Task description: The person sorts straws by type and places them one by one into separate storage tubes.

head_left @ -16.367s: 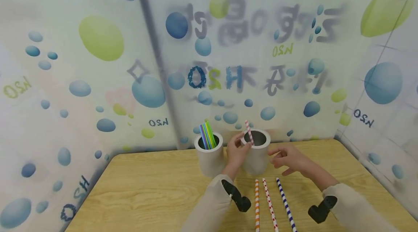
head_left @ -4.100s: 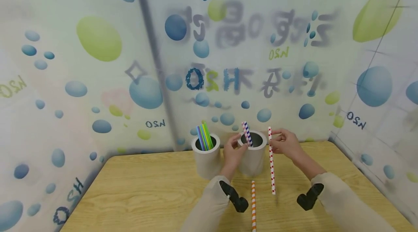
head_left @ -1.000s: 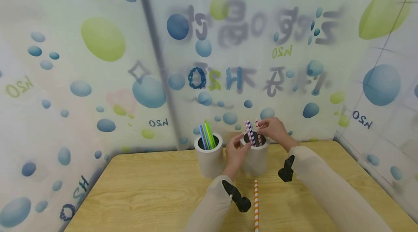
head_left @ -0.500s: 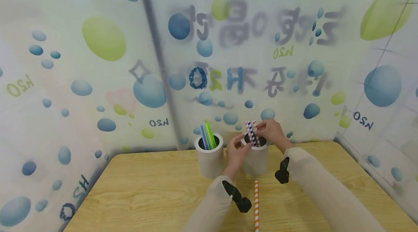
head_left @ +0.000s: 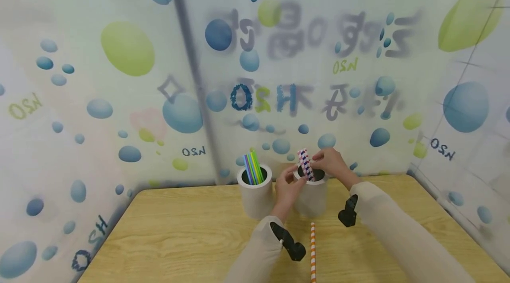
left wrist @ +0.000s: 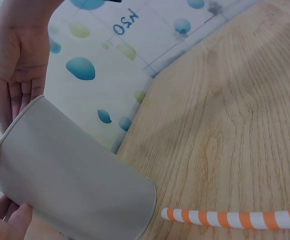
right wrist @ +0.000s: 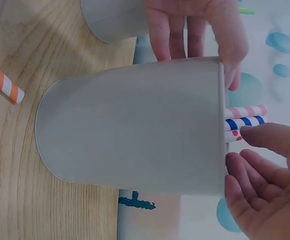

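My left hand (head_left: 287, 188) grips the right-hand light grey cup (head_left: 312, 199) by its rim and side, thumb at the front. Inside that cup lean three paper straws: pink-striped (right wrist: 247, 111), blue-striped (right wrist: 245, 123) and red-dotted (right wrist: 233, 135), gathered at the rim's left part. My right hand (head_left: 331, 162) is over the right side of the rim. Its thumb tip touches or nearly touches the red-dotted straw, while the other fingers lie loosely bent at the rim, apart from the thumb. The straws' lower ends are hidden in the cup.
A second grey cup (head_left: 256, 203) stands to the left, holding several thin coloured straws (head_left: 253, 168). One orange-striped paper straw (head_left: 312, 252) lies on the wooden table (head_left: 179, 234) in front of the right cup. A patterned curtain (head_left: 179, 52) hangs behind.
Earlier, the blue-striped and red-dotted straws left the table for the right cup. In the last second, the red-dotted straw shifted left against the others; my right hand loosened from it.
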A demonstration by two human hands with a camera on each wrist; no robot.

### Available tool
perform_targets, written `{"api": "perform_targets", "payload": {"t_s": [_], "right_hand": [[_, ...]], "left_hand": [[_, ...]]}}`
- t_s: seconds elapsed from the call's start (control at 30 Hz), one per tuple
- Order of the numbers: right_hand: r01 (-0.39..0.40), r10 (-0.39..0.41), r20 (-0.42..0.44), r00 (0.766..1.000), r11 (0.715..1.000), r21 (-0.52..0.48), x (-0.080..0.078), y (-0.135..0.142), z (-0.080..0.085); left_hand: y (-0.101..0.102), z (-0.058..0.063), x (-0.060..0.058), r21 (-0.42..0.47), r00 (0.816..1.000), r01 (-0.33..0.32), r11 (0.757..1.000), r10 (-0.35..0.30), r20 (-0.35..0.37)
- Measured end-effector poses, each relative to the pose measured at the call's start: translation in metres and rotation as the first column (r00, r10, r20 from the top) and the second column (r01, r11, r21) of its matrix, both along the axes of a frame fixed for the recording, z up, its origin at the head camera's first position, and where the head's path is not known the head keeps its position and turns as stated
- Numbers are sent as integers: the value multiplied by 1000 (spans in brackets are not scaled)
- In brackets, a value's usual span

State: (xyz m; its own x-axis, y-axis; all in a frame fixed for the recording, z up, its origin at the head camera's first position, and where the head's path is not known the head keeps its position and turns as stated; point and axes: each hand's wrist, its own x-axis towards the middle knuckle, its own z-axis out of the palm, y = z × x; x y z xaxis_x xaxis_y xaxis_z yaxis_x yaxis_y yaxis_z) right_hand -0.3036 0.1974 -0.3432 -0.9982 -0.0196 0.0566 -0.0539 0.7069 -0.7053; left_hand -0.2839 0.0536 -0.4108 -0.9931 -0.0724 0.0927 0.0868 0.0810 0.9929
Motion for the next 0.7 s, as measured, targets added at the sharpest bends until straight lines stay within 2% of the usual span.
{"api": "perform_targets", "payload": {"t_s": [0.3, 0.53, 0.7], "right_hand": [[-96, 96, -1, 995, 994, -45, 19, 12, -1], [-147, 150, 8, 989, 974, -171, 41, 16, -8], [-194, 186, -58, 981, 954, -227, 58, 18, -14]], "left_hand": [[0, -2, -1, 5, 1000, 6, 1000, -6, 18], [-1, -1, -1, 13, 1000, 19, 1000, -19, 5], [0, -1, -1, 15, 1000, 28, 1000, -28, 1]]}}
